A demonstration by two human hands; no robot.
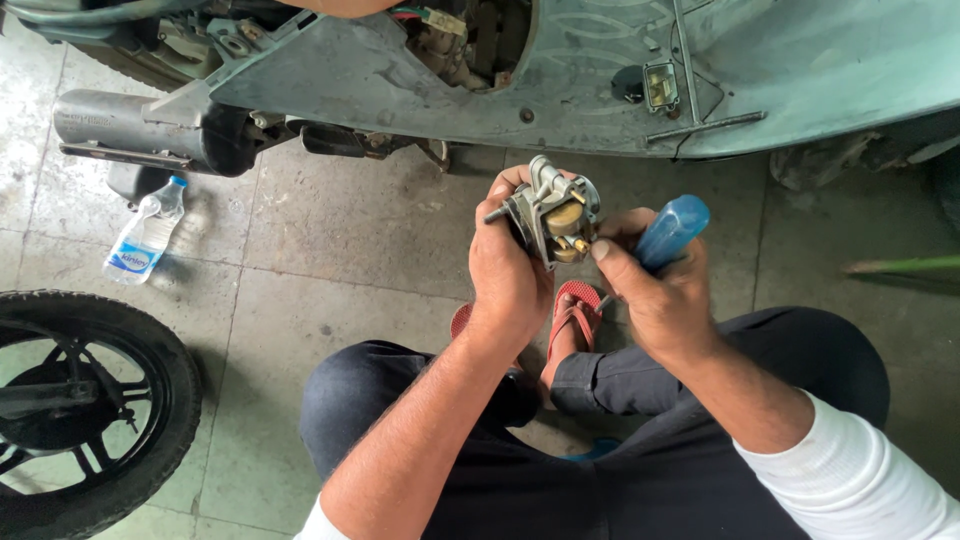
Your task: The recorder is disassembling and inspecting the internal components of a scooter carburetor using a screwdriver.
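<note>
We hold the small grey metal carburettor body with brass fittings (553, 215) in front of us, above our knees and just below the pale green scooter body panel (780, 70). Our left hand (508, 270) wraps the casting from behind, fingers pressed around it, with the open brass side facing us. Our right hand (655, 290) is closed around the translucent blue screwdriver handle (670, 232), its forefinger stretched along toward the brass parts; the blade itself is hidden behind the fingers.

We judge the step in hand to be adjustment or removal of a brass screw or jet on the casting. The next move calls for a steady left-hand clamp and a blade seated squarely before any turn.

A clear plastic water bottle (145, 238) lies on the grey concrete floor (340, 240), near a black spoked wheel (95, 410).
</note>
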